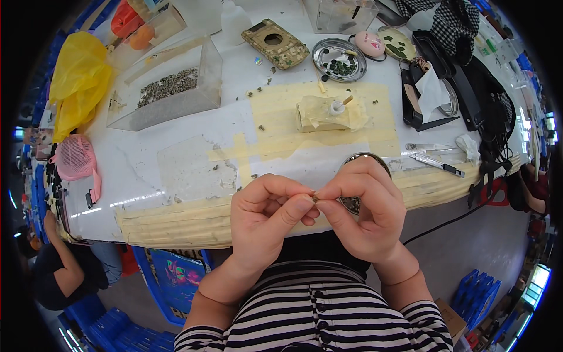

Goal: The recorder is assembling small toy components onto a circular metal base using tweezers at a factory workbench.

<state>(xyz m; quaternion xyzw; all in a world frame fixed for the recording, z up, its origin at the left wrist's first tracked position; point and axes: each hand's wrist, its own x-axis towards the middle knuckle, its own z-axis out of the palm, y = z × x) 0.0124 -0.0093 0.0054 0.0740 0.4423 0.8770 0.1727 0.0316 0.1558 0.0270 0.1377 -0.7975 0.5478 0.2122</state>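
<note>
My left hand (261,220) and my right hand (369,214) meet in front of me, just over the table's near edge. Between their thumbs and forefingers they pinch a tiny brownish part (315,198), whose kind is too small to make out. Partly hidden behind my right hand is a round tin (352,204) with small parts inside. Farther off, a block wrapped in masking tape (316,119) carries a small white cup (336,108) with a stick beside it.
A clear bin (205,82) of small grey parts stands at left, near a yellow bag (79,76) and pink mesh item (76,157). A camouflaged toy tank body (275,44) and metal dish (319,58) lie behind. At right lie a utility knife (440,165) and tweezers (431,146).
</note>
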